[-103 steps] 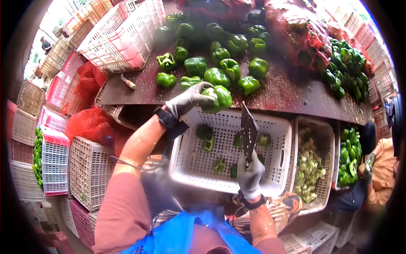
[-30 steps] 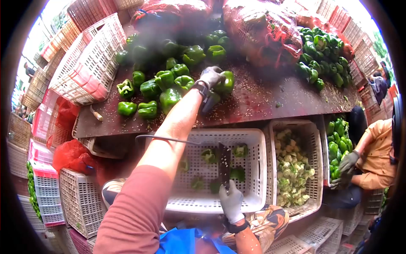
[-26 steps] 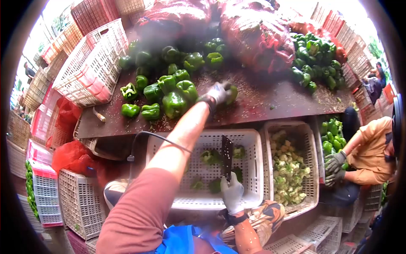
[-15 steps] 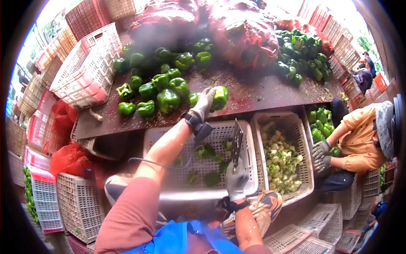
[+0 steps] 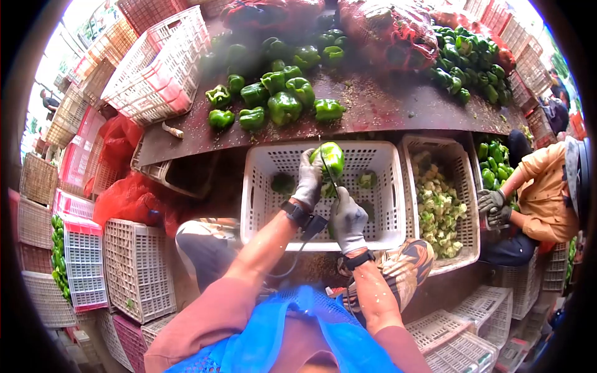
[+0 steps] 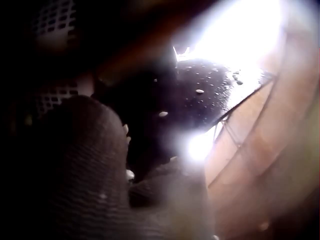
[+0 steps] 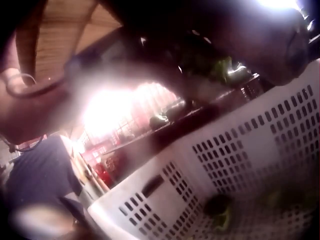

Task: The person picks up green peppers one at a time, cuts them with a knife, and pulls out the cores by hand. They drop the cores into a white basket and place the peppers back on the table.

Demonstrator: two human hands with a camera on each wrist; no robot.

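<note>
Both hands wear grey gloves. My left hand [image 5: 309,180] holds a green bell pepper [image 5: 333,158] over the white crate [image 5: 323,244]. In my right hand [image 5: 348,221] is a wide dark-bladed knife, its blade [image 5: 328,166] seen nearly edge-on against the pepper. A gloved finger [image 6: 90,160] fills the lower left of the dim left wrist view, beside a dark surface dotted with pale seeds. Cut pepper pieces [image 7: 218,212] lie in the crate below, as the right wrist view also shows.
Whole bell peppers [image 5: 285,109] lie on the seed-strewn table [image 5: 379,115], near a small handled tool [image 5: 173,130] and a white-pink crate [image 5: 158,71]. Mesh sacks [image 5: 392,37] stand behind. To the right are a crate of pepper cores [image 5: 438,205] and a person in orange [image 5: 541,193].
My left hand has picked up a pepper from the table and brought it back over the crate. The right hand has raised the knife and turned its blade against the pepper.
</note>
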